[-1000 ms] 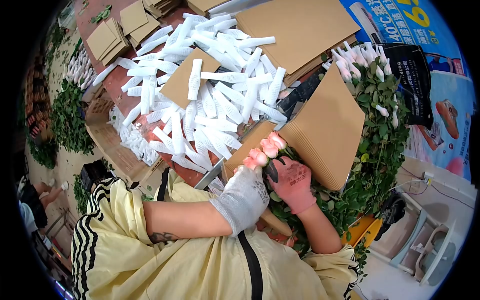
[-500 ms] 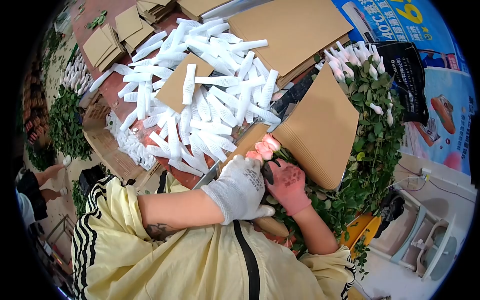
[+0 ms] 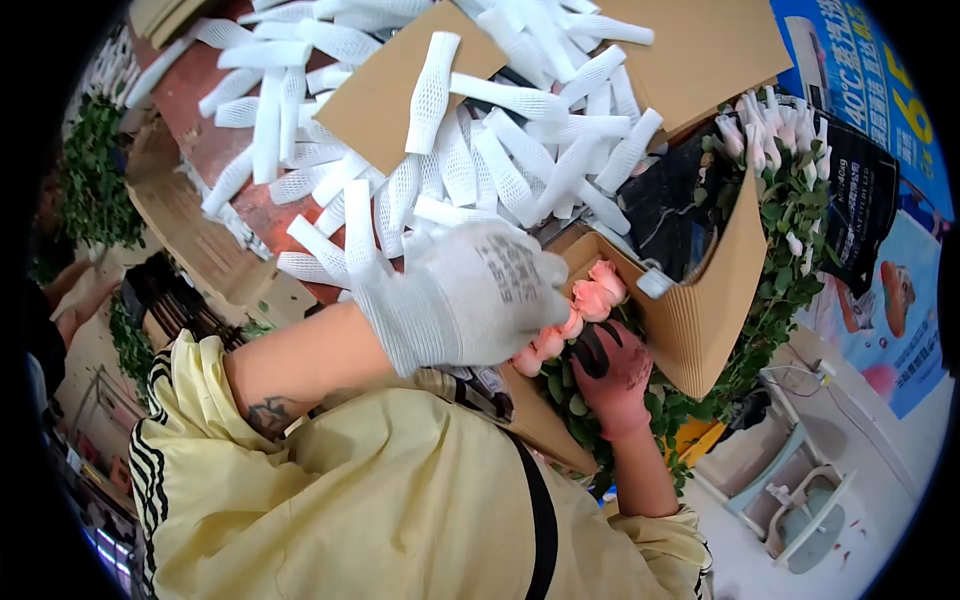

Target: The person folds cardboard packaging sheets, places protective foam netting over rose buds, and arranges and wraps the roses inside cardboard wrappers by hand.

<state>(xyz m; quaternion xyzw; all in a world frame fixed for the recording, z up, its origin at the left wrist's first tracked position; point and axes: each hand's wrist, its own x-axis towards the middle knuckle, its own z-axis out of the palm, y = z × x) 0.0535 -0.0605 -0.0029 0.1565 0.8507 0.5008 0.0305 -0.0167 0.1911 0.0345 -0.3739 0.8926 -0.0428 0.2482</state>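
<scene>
Several pink roses (image 3: 592, 300) lie in a slanting row, heads together, against a piece of brown cardboard (image 3: 575, 257). My right hand (image 3: 612, 372), in a pink glove with dark fingertips, is closed around the roses just below their heads. Green leaves show beneath it. In a white knitted glove with grey print, my left hand (image 3: 490, 290) is over the left side of the row, its fingers bent downward. Its fingertips are blurred and partly hidden, so I cannot tell whether they grip a rose. Beside the right hand rises a folded stack of cardboard sheets (image 3: 715, 320).
White mesh sleeves (image 3: 432, 95) cover much of the red table, with a cardboard square (image 3: 375, 110) among them. To the right, sleeved roses (image 3: 770, 130) stand above dense foliage. A brown crate (image 3: 190, 220) is at left, a grey-white chair (image 3: 800, 510) at lower right.
The view has shifted closer to the table. My left hand has moved up and left off the rose heads, uncovering more of them. The right hand stays at the roses; the cardboard stack leans further right.
</scene>
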